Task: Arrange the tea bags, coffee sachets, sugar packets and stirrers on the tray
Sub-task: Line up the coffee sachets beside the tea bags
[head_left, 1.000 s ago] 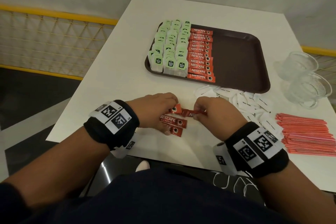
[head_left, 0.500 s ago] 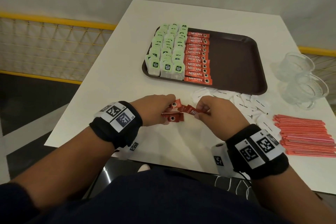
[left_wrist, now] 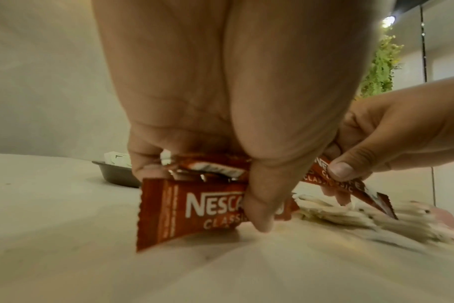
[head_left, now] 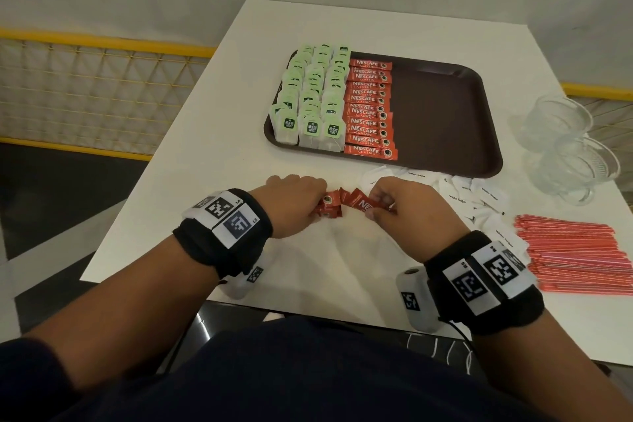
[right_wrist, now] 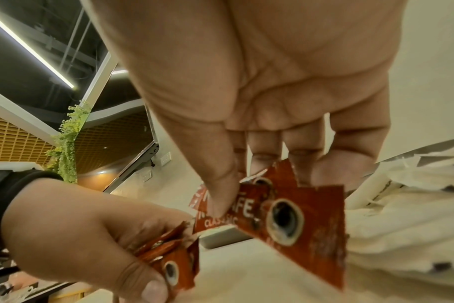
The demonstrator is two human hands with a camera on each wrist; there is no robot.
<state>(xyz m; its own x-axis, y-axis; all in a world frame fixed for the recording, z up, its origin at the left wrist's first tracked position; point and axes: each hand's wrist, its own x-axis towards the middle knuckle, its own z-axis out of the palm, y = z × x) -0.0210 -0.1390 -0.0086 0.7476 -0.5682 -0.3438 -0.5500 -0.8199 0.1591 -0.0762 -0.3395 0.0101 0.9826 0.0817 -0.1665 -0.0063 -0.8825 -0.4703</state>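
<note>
My left hand [head_left: 308,204] grips a small bundle of red Nescafe coffee sachets [left_wrist: 192,209], held just above the white table. My right hand [head_left: 383,207] pinches other red sachets [right_wrist: 293,215] between thumb and fingers, and their ends meet the left bundle. The brown tray [head_left: 445,113] lies beyond; on its left side stand rows of green tea bags [head_left: 311,96] and a column of coffee sachets [head_left: 370,106]. White sugar packets [head_left: 479,195] lie loose right of my right hand. Red stirrers [head_left: 575,250] are piled at the table's right edge.
Two clear glass cups [head_left: 561,147] stand right of the tray near the table edge. The tray's right half is bare brown surface. A yellow mesh railing [head_left: 85,96] runs along the left, beyond the table [head_left: 212,134].
The sachets that lay on the table under my left hand are now gathered in its grip and lifted. Both hands have come slightly up and closer together.
</note>
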